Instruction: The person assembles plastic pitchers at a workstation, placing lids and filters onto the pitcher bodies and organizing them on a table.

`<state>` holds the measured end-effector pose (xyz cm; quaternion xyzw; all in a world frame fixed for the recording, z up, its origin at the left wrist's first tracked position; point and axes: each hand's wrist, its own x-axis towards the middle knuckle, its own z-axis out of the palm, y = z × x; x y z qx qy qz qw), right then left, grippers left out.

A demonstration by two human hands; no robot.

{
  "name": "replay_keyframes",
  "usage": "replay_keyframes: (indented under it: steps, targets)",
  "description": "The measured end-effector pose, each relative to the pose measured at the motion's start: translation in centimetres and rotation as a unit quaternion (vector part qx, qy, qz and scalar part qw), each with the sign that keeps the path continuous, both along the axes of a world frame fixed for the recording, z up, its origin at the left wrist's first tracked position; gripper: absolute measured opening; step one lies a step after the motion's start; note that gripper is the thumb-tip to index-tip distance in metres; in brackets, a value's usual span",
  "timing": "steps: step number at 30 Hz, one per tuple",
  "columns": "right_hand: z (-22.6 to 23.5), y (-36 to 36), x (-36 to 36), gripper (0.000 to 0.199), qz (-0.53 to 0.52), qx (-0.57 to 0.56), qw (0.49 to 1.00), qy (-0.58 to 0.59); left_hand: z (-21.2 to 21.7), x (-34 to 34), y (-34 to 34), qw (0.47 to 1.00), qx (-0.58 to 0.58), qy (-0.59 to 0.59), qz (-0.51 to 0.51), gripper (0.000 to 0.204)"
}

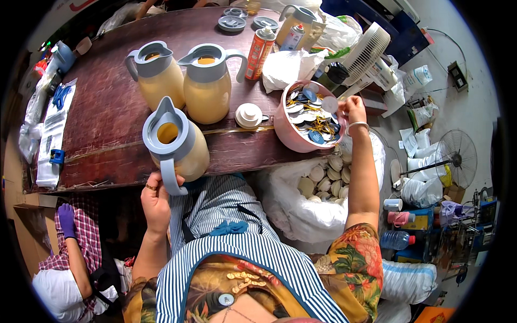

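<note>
My left hand [157,199] is closed around the grey handle of a beige jug [186,151], whose open grey-rimmed top faces me at the table's front edge. Two similar jugs, a left one [161,81] and a right one [207,97], stand just behind it, their tops open too. Over the right rim of a pink bowl [293,134], my right hand [353,109] is pinched on a round pale tag [329,104]. Blue and white round tags [309,116] with gold strings fill the bowl. Between jugs and bowl sits a white stepped round piece [250,115].
An orange spray can [259,54], a crumpled white bag [288,69] and a fan [369,54] are behind the bowl. Grey lids [232,23] lie at the back. Below the table edge, a sack [285,210] holds pale discs. A person with a purple glove [67,220] sits at left.
</note>
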<state>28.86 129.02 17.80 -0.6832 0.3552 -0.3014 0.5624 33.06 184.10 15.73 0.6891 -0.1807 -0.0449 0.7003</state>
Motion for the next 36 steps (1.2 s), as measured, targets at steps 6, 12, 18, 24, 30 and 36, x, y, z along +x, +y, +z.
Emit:
replay_keyframes:
  steps: [6,12,18,24,30,36]
  targets:
    - [0.6,2.3,1.1,0.023,0.016,-0.588,0.801,0.114,0.0,0.1,0.0,1.0,0.016,-0.001,0.003,0.014]
    - [0.8,4.2,5.0,0.027,0.151,-0.47,0.811,0.312,0.0,0.1,-0.1,1.0,0.011,0.017,0.008,0.014]
    - [2.3,2.6,4.2,0.023,0.099,-0.069,0.99,-0.072,-0.1,0.1,0.4,1.0,0.015,0.007,-0.002,0.012]
    - [4.6,1.8,2.0,0.028,0.142,0.009,0.983,-0.114,-0.4,0.2,0.1,1.0,-0.007,0.018,-0.019,0.014]
    - [4.7,3.7,0.7,0.026,0.122,0.088,0.967,-0.204,-0.1,-0.1,0.4,1.0,-0.005,0.011,-0.019,0.014]
    - [2.9,4.8,0.0,0.026,0.166,0.068,0.96,-0.217,-0.2,-0.1,0.5,0.998,-0.007,0.049,-0.03,0.017]
